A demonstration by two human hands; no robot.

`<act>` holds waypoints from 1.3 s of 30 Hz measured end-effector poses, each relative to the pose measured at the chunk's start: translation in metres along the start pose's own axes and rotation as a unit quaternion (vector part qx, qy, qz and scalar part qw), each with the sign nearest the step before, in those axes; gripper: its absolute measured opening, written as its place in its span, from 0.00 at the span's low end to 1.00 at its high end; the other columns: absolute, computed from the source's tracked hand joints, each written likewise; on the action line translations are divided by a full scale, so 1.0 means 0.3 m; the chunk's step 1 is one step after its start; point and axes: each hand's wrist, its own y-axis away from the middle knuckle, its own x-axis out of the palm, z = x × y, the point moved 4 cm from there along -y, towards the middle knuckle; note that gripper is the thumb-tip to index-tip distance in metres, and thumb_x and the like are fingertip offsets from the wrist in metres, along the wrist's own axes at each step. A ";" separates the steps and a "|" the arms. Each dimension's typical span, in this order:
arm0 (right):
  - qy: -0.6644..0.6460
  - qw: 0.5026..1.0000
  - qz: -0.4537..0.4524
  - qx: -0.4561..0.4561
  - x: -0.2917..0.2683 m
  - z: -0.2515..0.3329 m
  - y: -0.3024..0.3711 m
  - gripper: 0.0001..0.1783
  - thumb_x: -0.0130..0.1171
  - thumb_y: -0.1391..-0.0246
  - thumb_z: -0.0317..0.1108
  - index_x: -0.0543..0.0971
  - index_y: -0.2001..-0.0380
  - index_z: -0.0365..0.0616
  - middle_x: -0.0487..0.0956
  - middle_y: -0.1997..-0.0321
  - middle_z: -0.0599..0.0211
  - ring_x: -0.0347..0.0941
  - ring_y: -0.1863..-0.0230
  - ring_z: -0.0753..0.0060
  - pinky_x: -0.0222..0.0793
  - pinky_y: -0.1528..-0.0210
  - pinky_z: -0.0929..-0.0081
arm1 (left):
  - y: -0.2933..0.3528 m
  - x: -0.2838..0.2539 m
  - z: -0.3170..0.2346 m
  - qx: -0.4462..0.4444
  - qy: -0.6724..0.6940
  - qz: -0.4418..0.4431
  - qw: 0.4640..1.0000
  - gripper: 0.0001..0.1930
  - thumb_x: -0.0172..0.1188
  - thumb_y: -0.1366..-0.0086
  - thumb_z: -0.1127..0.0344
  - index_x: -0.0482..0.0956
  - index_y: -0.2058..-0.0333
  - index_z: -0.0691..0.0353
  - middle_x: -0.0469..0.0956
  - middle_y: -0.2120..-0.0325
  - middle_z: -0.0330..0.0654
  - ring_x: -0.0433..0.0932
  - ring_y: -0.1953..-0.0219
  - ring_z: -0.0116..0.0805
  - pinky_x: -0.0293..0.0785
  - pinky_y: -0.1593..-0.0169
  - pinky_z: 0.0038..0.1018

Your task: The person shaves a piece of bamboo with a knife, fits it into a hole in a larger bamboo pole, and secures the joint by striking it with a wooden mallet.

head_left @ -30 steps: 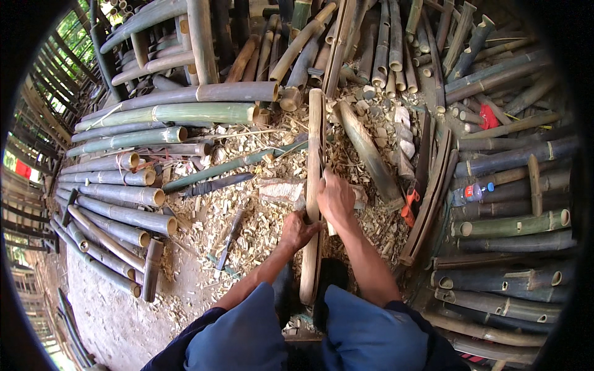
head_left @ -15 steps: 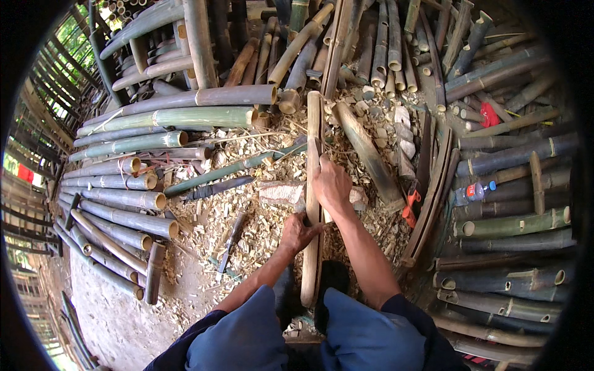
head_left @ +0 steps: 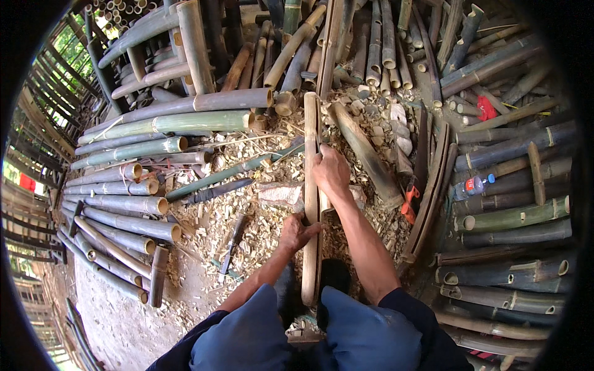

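A long split bamboo piece [head_left: 310, 260] stands lengthwise before me, its near end between my knees and its far end on the chips. My left hand [head_left: 298, 232] grips it from the left, thumb across its face. Farther up, my right hand [head_left: 331, 174] is closed against the bamboo's right edge. A pale end shows just below that fist, but what the fingers hold is mostly hidden. Under the bamboo lies a rough pale wood block [head_left: 278, 193]. To the left, a chisel-like tool [head_left: 234, 242] and a dark-sheathed blade [head_left: 219, 190] rest on the chips.
Wood chips [head_left: 253, 216] cover the ground. Bamboo poles [head_left: 133, 204] are stacked at left, and more bamboo lengths [head_left: 513, 222] lie at right. A thick bamboo piece [head_left: 365, 154], an orange-handled tool [head_left: 408, 205] and a plastic bottle [head_left: 473, 186] are on the right.
My right hand has slid slightly farther away along the bamboo. The left hand keeps its grip at nearly the same place. The whole view has shifted a little.
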 end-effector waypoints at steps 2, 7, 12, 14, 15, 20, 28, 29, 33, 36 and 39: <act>-0.124 0.983 0.098 0.097 -0.021 0.013 0.043 0.21 0.51 0.31 0.35 0.76 0.39 0.42 0.84 0.65 0.56 0.79 0.74 0.69 0.74 0.78 0.69 | -0.024 -0.012 0.009 -0.009 0.015 0.008 1.000 0.27 0.77 0.47 0.52 0.83 0.60 0.72 0.84 0.72 0.54 0.83 0.69 0.38 0.79 0.61 0.37; -0.458 0.879 0.111 0.065 -0.138 -0.074 0.270 0.18 0.49 0.30 0.39 0.76 0.49 0.33 0.80 0.74 0.61 0.77 0.77 0.75 0.74 0.76 0.77 | 0.002 -0.029 0.016 -0.063 0.263 0.150 0.951 0.30 0.77 0.46 0.58 0.81 0.48 0.70 0.84 0.57 0.42 0.78 0.54 0.30 0.72 0.45 0.30; -0.326 0.926 0.178 0.066 -0.159 -0.148 0.514 0.16 0.48 0.29 0.38 0.77 0.57 0.33 0.81 0.74 0.63 0.77 0.78 0.78 0.73 0.74 0.77 | -0.005 -0.031 0.035 -0.035 0.214 0.137 0.967 0.29 0.76 0.44 0.54 0.82 0.50 0.71 0.85 0.60 0.45 0.80 0.57 0.32 0.74 0.48 0.33; -0.305 0.932 0.182 0.071 -0.151 -0.175 0.572 0.15 0.49 0.30 0.36 0.77 0.56 0.33 0.80 0.77 0.63 0.77 0.77 0.75 0.72 0.72 0.73 | -0.010 -0.027 0.034 -0.040 0.204 0.136 0.969 0.29 0.76 0.44 0.54 0.82 0.51 0.71 0.85 0.61 0.45 0.80 0.58 0.32 0.74 0.48 0.33; -0.295 0.935 0.184 0.072 -0.148 -0.179 0.586 0.14 0.49 0.31 0.35 0.78 0.56 0.33 0.80 0.78 0.63 0.77 0.77 0.73 0.72 0.71 0.70 | -0.017 -0.026 0.033 -0.026 0.214 0.138 0.967 0.29 0.76 0.44 0.54 0.82 0.51 0.71 0.85 0.61 0.45 0.80 0.58 0.32 0.75 0.49 0.32; -0.189 0.965 0.181 0.020 -0.137 -0.164 0.599 0.12 0.51 0.34 0.33 0.78 0.56 0.35 0.79 0.76 0.50 0.79 0.74 0.49 0.73 0.69 0.57 | -0.011 -0.018 0.031 -0.031 0.233 0.132 0.963 0.28 0.76 0.44 0.54 0.83 0.52 0.71 0.85 0.60 0.45 0.80 0.58 0.33 0.75 0.48 0.34; -0.180 0.966 0.178 0.046 -0.108 -0.120 0.523 0.12 0.52 0.34 0.34 0.78 0.61 0.34 0.79 0.74 0.43 0.79 0.70 0.40 0.71 0.67 0.50 | -0.014 -0.035 0.012 -0.054 0.103 0.132 0.984 0.30 0.77 0.46 0.51 0.83 0.51 0.69 0.86 0.61 0.48 0.82 0.58 0.35 0.76 0.49 0.34; -0.180 0.968 0.171 0.040 -0.096 -0.118 0.488 0.12 0.52 0.34 0.34 0.77 0.61 0.34 0.79 0.74 0.43 0.79 0.70 0.40 0.72 0.67 0.51 | -0.009 -0.032 0.004 -0.061 0.113 0.130 0.983 0.30 0.76 0.46 0.51 0.83 0.51 0.69 0.86 0.60 0.49 0.82 0.58 0.36 0.76 0.48 0.35; -0.167 0.971 0.169 0.023 -0.067 -0.118 0.438 0.12 0.51 0.34 0.33 0.78 0.62 0.34 0.80 0.74 0.45 0.80 0.69 0.42 0.73 0.66 0.51 | -0.015 -0.035 -0.003 -0.046 0.108 0.115 0.986 0.30 0.76 0.45 0.51 0.83 0.51 0.69 0.86 0.60 0.49 0.82 0.58 0.35 0.76 0.48 0.34; -0.166 0.973 0.159 0.019 -0.062 -0.127 0.460 0.12 0.49 0.33 0.34 0.78 0.60 0.35 0.79 0.76 0.47 0.81 0.72 0.47 0.74 0.66 0.52 | 0.018 -0.038 -0.039 -0.027 0.126 0.101 0.987 0.27 0.74 0.43 0.54 0.83 0.53 0.71 0.85 0.61 0.45 0.79 0.59 0.28 0.75 0.49 0.32; -0.125 0.981 0.143 0.035 -0.037 -0.101 0.352 0.15 0.49 0.31 0.37 0.79 0.55 0.36 0.81 0.76 0.51 0.81 0.76 0.58 0.76 0.69 0.57 | -0.003 -0.044 -0.013 -0.039 0.128 0.113 0.985 0.27 0.75 0.43 0.55 0.82 0.52 0.72 0.85 0.61 0.45 0.79 0.58 0.30 0.75 0.49 0.32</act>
